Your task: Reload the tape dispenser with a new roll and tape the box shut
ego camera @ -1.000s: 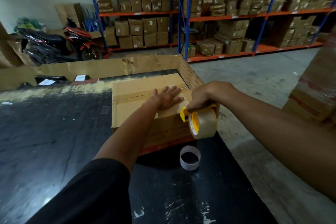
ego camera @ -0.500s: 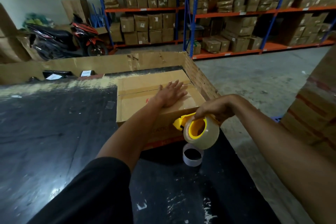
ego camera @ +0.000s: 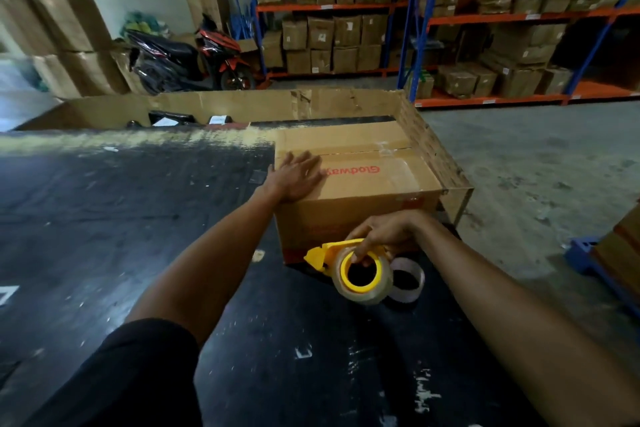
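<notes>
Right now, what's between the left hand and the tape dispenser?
Head view: only the box's near top edge and front face lie between left hand and tape dispenser, which the right hand grips.

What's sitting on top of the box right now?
On the box only the left hand lies flat, near its left edge, beside the red lettering. Clear tape runs along the top seam. The dispenser is off the top, held by the right hand. The inside is hidden.

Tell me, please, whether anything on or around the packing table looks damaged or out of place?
Two things. An empty tape core lies loose on the black table, just behind the tape dispenser held by the right hand. The cardboard wall edging the table looks torn and patched with tape. The box under the left hand looks intact.
</notes>
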`<state>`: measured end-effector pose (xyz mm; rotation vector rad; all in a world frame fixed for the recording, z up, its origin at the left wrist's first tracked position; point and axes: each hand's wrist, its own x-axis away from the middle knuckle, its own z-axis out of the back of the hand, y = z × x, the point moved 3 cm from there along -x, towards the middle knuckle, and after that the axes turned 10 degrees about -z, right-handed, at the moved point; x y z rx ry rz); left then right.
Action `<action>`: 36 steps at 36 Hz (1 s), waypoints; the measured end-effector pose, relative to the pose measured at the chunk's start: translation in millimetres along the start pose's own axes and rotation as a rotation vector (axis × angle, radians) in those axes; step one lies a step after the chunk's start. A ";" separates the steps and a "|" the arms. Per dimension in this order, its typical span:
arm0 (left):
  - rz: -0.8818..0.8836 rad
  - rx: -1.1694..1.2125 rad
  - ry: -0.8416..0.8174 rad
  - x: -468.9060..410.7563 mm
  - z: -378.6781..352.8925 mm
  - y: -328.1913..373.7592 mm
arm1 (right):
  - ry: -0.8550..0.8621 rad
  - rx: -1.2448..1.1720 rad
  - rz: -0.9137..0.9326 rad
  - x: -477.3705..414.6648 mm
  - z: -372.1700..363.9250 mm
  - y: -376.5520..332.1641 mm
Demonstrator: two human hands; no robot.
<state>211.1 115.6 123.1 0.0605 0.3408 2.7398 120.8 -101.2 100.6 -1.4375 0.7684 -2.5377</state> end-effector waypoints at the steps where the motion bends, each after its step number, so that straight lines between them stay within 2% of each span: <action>1: -0.007 -0.008 -0.008 1.2 -0.1 -0.4 | 0.002 -0.015 0.006 -6.9 -5.0 -5.5; 11: -0.030 -0.043 -0.022 -0.5 4.0 -2.0 | -0.015 -0.016 -0.016 -72.9 -39.7 -25.3; 17: -0.039 -0.042 0.021 -0.8 -2.0 -6.6 | 0.042 0.005 -0.034 -100.3 -46.2 -19.4; 20: -0.036 -0.033 0.030 -0.6 -3.2 -6.5 | 0.080 0.098 -0.050 -112.2 -50.1 -15.3; 24: -0.049 -0.023 0.065 0.3 -2.4 -5.1 | 0.131 0.182 -0.038 -115.1 -56.0 -15.6; 36: -0.119 -0.162 0.293 22.6 4.8 11.5 | 0.360 0.121 0.141 -84.4 -64.2 -9.7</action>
